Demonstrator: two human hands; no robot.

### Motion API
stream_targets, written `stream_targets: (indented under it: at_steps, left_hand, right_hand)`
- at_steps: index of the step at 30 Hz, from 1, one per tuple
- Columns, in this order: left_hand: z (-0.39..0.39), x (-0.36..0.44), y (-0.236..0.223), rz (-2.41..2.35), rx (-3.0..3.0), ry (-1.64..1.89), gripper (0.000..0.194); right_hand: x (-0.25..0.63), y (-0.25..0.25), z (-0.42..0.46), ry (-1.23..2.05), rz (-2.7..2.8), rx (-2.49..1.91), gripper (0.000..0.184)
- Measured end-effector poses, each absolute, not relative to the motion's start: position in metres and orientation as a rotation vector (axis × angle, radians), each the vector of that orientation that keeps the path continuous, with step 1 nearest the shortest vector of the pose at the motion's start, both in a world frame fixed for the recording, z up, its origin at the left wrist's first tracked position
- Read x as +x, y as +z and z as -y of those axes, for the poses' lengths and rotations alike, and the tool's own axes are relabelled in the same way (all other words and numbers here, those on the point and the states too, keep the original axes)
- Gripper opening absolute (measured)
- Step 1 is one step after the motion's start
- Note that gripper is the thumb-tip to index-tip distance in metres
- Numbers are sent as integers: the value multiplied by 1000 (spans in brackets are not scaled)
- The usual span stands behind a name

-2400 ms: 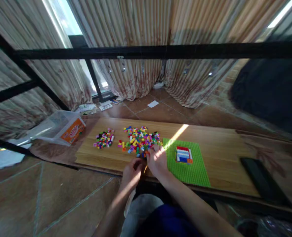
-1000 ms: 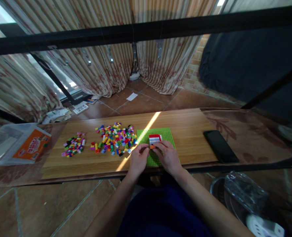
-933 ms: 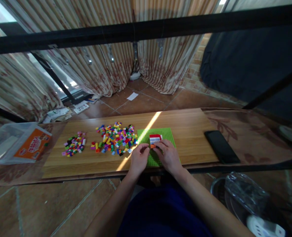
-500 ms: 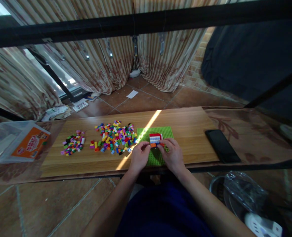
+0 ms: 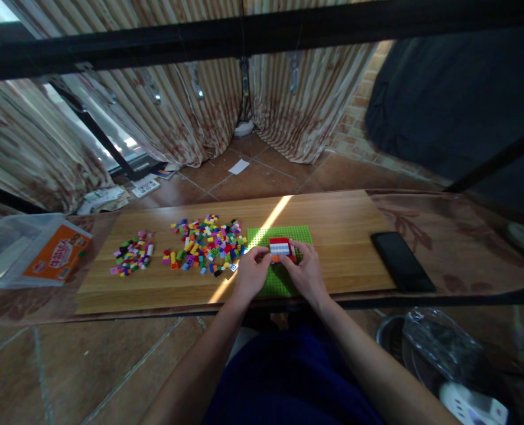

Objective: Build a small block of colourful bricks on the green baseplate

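Observation:
A small model of toy building bricks (image 5: 280,248), with red, white, pale blue and orange rows, is over the green studded baseplate (image 5: 277,287). My left hand (image 5: 251,273) is closed, thumb and fingers pinching the model's front left corner. On the other side, my right hand (image 5: 306,273) grips the model's right side, its thumb along the orange front row. My fingers partly cover the front edge, and whether the model is pressed onto the plate or held just above it I cannot tell.
Loose mixed bricks (image 5: 208,245) lie left of the baseplate, with a smaller brick pile (image 5: 133,254) farther left. A clear plastic box (image 5: 5,251) with an orange label stands at the far left. The black phone (image 5: 401,262) lies at right on the wooden board (image 5: 341,236).
My right hand has shifted its fingers from the orange front row to around the model's right side. My left hand stays at the front left corner. The view has shifted slightly.

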State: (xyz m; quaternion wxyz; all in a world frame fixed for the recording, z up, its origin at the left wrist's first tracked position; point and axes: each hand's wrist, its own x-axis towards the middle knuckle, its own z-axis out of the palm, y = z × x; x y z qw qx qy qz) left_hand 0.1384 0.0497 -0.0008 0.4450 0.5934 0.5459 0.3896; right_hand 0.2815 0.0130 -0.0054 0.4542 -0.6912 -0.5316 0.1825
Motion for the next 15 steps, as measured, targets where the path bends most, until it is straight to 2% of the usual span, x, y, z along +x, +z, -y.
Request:
stream_targets:
  at_steps: [15]
  left_hand:
    - [-51, 139, -2, -1354, 1510, 945, 12]
  right_hand:
    - [285, -15, -22, 576, 1258, -1759, 46]
